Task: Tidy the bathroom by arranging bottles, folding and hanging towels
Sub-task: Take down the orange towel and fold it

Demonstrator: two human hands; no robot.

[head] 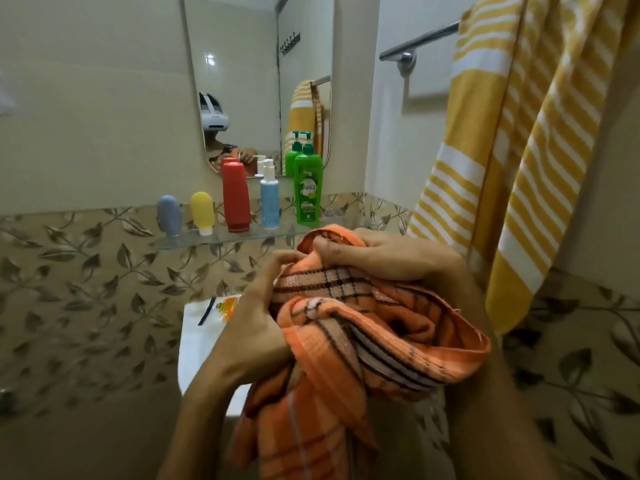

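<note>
Hands (263, 327) gripping bunched orange towel (374, 334), just below glass shelf (221, 239) edge

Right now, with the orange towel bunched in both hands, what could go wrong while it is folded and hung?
1. The orange checked towel is crumpled between the left hand and right hand; its hanging end may drag or snag.
2. Shaking it open could knock the green pump bottle off the narrow glass shelf.
3. The yellow striped towel already fills most of the visible rail.
</note>
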